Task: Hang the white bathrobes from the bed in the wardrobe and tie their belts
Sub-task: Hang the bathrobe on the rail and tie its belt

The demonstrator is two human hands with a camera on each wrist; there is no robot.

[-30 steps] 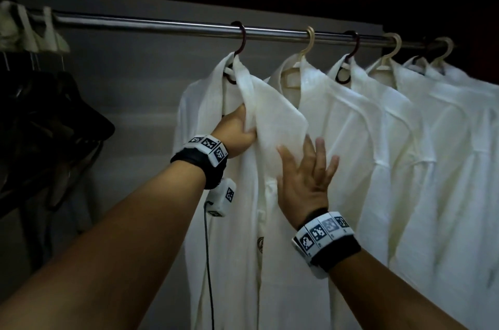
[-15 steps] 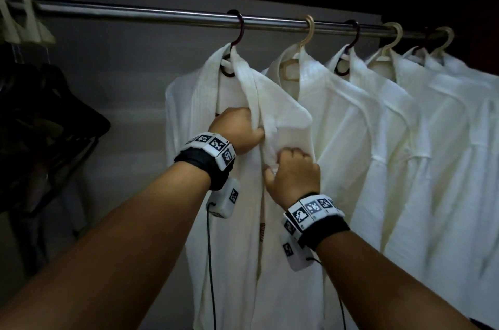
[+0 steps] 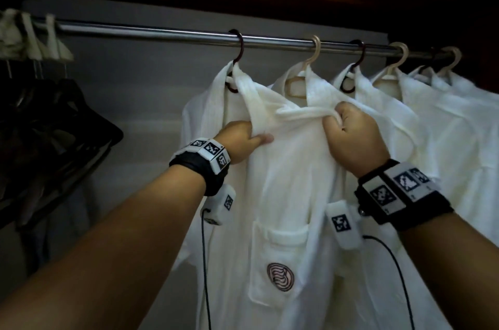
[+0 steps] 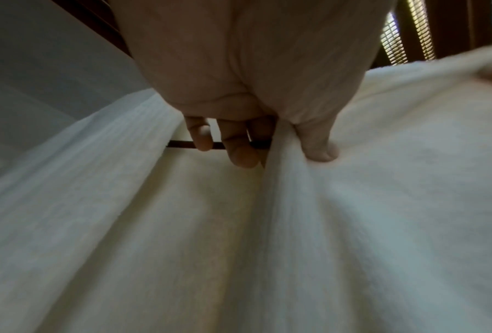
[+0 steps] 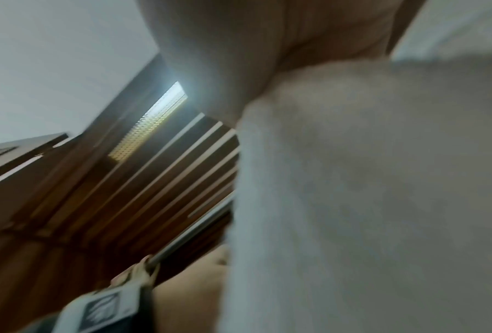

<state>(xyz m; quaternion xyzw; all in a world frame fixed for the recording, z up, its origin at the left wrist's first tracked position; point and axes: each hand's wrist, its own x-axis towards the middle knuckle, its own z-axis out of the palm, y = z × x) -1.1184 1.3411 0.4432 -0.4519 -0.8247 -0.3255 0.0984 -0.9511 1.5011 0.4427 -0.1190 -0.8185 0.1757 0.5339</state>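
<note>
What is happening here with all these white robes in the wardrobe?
A person is arranging the leftmost white bathrobe, which hangs on a dark hanger from the metal rail. The left hand grips the collar edge, and the right hand grips the other front panel, pulling the cloth to the right. Several more robes already hang to the right. No belt shows clearly, so whether it is tied cannot be told.

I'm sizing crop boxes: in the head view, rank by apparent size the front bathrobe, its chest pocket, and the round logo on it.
1. front bathrobe
2. chest pocket
3. round logo
</note>
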